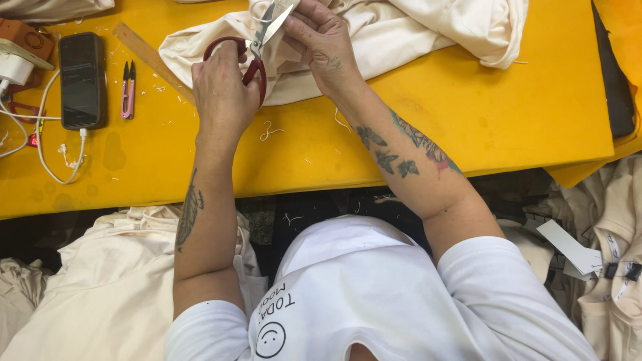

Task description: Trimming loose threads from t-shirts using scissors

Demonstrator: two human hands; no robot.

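Scissors point(257, 50), cream cloth point(374, 33), phone point(81, 80), ruler point(150, 59)

Bright, even overhead light; soft short shadows under the forearms on the yellow table point(508, 113); sharp focus, slight bending at edges.

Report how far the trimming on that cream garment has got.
Done: loose thread snips lie scattered on the yellow table. In hand: the left hand works red-handled scissors at the cream garment, while the right hand pinches the cloth at the blades. Left: cannot tell how much of this piece remains; more cream garments lie heaped below the table edge.
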